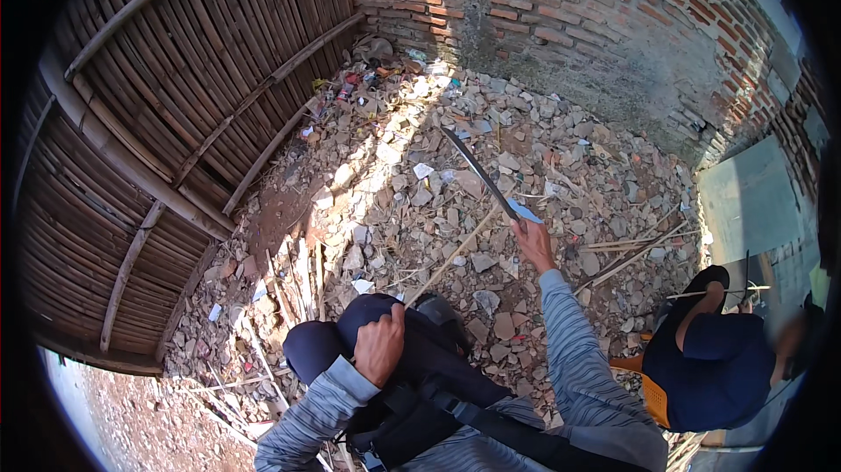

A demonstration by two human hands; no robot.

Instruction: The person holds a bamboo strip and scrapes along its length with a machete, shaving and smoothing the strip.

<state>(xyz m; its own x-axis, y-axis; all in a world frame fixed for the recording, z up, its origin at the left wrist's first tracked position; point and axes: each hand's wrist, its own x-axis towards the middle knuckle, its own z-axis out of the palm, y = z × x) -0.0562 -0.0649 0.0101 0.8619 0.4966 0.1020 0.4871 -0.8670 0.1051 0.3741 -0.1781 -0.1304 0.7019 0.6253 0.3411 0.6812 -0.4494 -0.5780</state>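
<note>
My right hand (533, 244) is closed round the handle end of a long machete (477, 170). Its dark, narrow blade points away and to the left over the rubble. A pale blue patch (523, 210) shows beside the fingers; I cannot tell what it is. My left hand (381, 346) is a fist resting over my dark-clad knees, closed on a thin bamboo strip (451, 257). The strip slants up and right from the fist, its far end close to the machete near my right hand; whether they touch is unclear.
Broken stone and brick rubble (420, 209) covers the ground. Bamboo strips (302, 284) lie at left, more sticks (635, 253) at right. A slatted bamboo wall (175, 87) stands left, a brick wall (578, 25) behind. A person in dark clothes (723, 362) sits close by on an orange chair (653, 400).
</note>
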